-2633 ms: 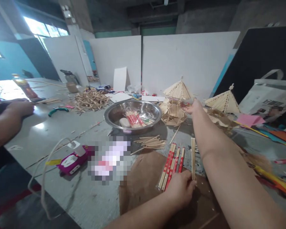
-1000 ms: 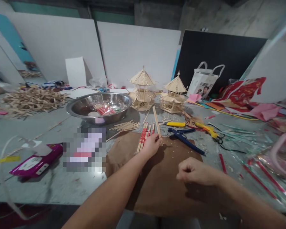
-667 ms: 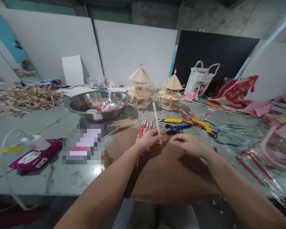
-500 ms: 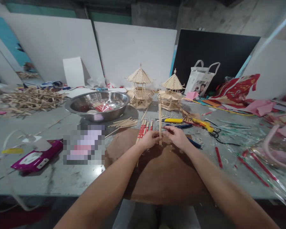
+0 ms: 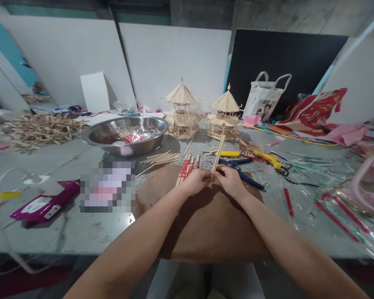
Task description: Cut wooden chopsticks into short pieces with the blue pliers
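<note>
Between both hands stands a small bundle of pale wooden chopsticks (image 5: 219,151), its top leaning right. My left hand (image 5: 198,181) pinches it near the lower end. From the other side, the fingers of my right hand (image 5: 229,179) close on the same bundle. Several chopsticks in red paper bands (image 5: 187,165) lie just beyond my left hand on a brown board (image 5: 202,228). Loose bare sticks (image 5: 162,158) are spread behind the board's left edge. Past my right hand lie blue-handled pliers (image 5: 247,179) and a yellow utility knife (image 5: 227,153).
Two stick-built pagoda models (image 5: 182,110) stand at the back. A steel basin (image 5: 124,149) with wrapped chopsticks sits left of them. A purple power strip (image 5: 46,203) lies at left. On the right are a yellow glue gun (image 5: 268,159) and plastic wrappers (image 5: 339,216).
The chopstick bundle has tilted from upright to leaning right. My right hand has come in and closed on it, where before its fingers were apart from it.
</note>
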A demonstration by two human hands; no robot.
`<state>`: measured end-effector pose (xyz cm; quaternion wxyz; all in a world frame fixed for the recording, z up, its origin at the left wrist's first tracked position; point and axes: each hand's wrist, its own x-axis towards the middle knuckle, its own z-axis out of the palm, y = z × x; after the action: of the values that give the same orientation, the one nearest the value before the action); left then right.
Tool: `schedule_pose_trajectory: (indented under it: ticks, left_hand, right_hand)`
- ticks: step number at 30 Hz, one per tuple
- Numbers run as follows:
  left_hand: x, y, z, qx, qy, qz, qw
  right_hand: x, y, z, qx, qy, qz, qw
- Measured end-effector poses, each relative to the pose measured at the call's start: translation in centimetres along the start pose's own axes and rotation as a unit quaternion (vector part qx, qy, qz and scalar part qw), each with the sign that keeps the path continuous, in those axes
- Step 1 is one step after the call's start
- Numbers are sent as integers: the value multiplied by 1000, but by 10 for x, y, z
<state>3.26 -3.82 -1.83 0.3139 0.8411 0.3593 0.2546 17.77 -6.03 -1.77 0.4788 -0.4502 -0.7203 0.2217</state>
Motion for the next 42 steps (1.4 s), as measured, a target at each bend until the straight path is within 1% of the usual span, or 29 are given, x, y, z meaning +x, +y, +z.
schedule_pose_trajectory:
  ticks: [4,7,10,14,17,19,21,24,25,28,30,33,35,38,40,42]
  left_hand:
    - [2,1,3,-7,30,-3,1000]
    - [2,5,4,-11,45,-11,999]
    - [2,7,4,-13,43,-22,999]
    - [1,8,3,-23,34,-21,999]
    - [1,8,1,-24,25,-16,999]
    - [1,7,1,-22,16,-20,999]
    - [2,6,1,-22,10,-27,999]
    - [2,4,1,-28,9,-39,999]
    - [3,3,1,-30,8,-43,999]
    - [3,4,0,-24,16,-52,998]
    - [3,5,-1,-4,27,-56,998]
    - [2,7,0,24,30,-51,998]
    - [2,7,4,36,27,-37,998]
    - [2,7,7,62,26,-14,998]
    - [1,9,4,101,37,-10,994]
    - [1,12,-5,163,70,-30,984]
  right_hand:
    - [-1,0,-1,-1,-2,-6,1000]
    - [-2,0,-1,7,4,9,1000]
    - [-2,0,0,12,10,17,1000]
    - [-1,1,1,-11,25,-11,1000]
    - [0,3,0,-17,24,-32,999]
    - [0,5,-2,-22,29,-33,999]
    - [0,6,-7,-38,46,-3,998]
    - [0,9,-15,-85,75,72,991]
    - [0,10,-18,-100,84,84,988]
    - [1,16,-20,-122,107,60,985]
    - [1,19,-18,-103,98,43,989]
    - [0,17,-11,-40,45,32,998]
    - [-1,13,-8,-5,10,11,1000]
    - [-2,8,-5,9,0,-9,1000]
    - [-3,8,-5,11,14,14,1000]
    - [-3,11,-7,16,18,65,998]
